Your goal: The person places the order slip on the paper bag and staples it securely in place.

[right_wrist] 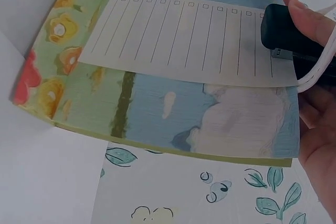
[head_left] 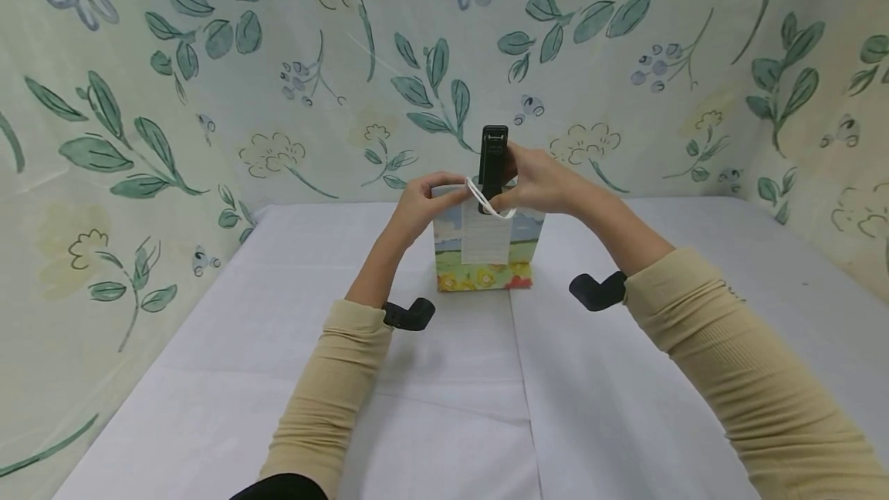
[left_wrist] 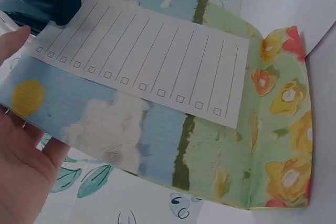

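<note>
A picture-printed paper gift bag (head_left: 486, 278) stands upright on the table, a lined checklist slip (left_wrist: 157, 64) lying against its front. In the head view a black stapler (head_left: 494, 153) points upward at the bag's top. My right hand (head_left: 545, 180) grips this stapler, thumb on its upper arm; the stapler head (right_wrist: 283, 27) overlaps the slip's top end. The bag's white handle (right_wrist: 321, 64) loops beside it. My left hand (head_left: 420, 207) holds the bag's top edge, thumb in front near the stapler and other fingers partly hidden behind the bag.
A white cloth (head_left: 444, 400) with a crease covers the table. Flower-printed fabric (head_left: 278, 99) hangs behind and at both sides. Black wrist camera mounts (head_left: 411, 315) stick out at both sleeves.
</note>
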The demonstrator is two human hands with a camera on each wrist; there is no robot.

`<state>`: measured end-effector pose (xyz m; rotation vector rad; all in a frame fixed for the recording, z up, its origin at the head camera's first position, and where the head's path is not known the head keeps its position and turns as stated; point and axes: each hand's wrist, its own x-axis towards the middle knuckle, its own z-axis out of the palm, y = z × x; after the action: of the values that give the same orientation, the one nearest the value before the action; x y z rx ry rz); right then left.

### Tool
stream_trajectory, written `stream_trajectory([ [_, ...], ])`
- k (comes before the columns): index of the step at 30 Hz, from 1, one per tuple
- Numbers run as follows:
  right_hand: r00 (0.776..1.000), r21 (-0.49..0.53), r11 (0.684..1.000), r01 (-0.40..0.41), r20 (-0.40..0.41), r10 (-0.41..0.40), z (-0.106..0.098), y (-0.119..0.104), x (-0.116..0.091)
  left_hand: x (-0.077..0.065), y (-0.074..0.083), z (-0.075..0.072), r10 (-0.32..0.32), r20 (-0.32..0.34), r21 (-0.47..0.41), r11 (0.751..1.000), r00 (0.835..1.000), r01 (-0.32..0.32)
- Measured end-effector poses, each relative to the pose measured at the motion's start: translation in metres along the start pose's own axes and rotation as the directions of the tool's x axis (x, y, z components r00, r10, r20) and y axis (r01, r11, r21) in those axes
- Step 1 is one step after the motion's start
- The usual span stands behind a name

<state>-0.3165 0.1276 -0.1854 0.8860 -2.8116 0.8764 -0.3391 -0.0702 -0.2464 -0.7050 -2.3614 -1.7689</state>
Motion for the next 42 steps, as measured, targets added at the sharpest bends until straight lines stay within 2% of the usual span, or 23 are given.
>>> stream_trajectory([
  [4,1.000,-0.011,1.000,-0.004,0.001,0.004,-0.001,0.001,0.000,-0.001,0.009,-0.005,0.006,0.093,0.175,0.984,0.996,-0.022],
  [7,1.000,-0.015,1.000,-0.009,-0.001,0.009,-0.001,0.001,0.000,-0.001,0.016,-0.006,-0.011,0.133,0.312,0.950,0.991,-0.031],
  [9,1.000,-0.012,1.000,-0.013,-0.001,0.013,-0.002,0.001,-0.001,-0.001,0.021,-0.005,-0.016,0.145,0.407,0.912,0.989,-0.045],
  [12,1.000,-0.008,1.000,-0.013,-0.001,0.013,-0.002,0.002,-0.001,0.000,0.028,-0.004,-0.005,0.156,0.551,0.830,0.988,-0.083],
  [15,1.000,-0.005,1.000,-0.007,0.000,0.007,-0.001,0.002,-0.002,0.001,0.034,-0.001,0.030,0.184,0.639,0.756,0.982,-0.143],
  [19,1.000,0.006,1.000,0.000,0.001,0.000,-0.001,0.002,-0.002,0.003,0.039,0.003,0.068,0.231,0.694,0.688,0.971,-0.213],
  [21,1.000,0.013,1.000,0.001,0.001,-0.001,-0.001,0.001,-0.002,0.003,0.042,0.005,0.078,0.242,0.709,0.666,0.967,-0.231],
  [24,1.000,0.035,0.999,0.003,0.001,-0.003,0.000,0.000,-0.003,0.002,0.043,0.007,0.083,0.235,0.724,0.649,0.968,-0.232],
  [32,1.000,0.062,0.998,0.008,0.006,-0.008,0.003,0.001,-0.004,0.000,0.041,0.010,0.064,0.208,0.726,0.658,0.976,-0.198],
  [38,1.000,0.090,0.996,0.013,-0.023,-0.011,0.006,0.002,-0.007,0.001,0.044,0.012,0.034,0.216,0.753,0.631,0.976,-0.188],
  [42,0.999,0.108,0.994,0.013,-0.053,-0.008,0.009,0.002,-0.009,0.000,0.046,0.013,0.040,0.216,0.769,0.608,0.976,-0.195],
])
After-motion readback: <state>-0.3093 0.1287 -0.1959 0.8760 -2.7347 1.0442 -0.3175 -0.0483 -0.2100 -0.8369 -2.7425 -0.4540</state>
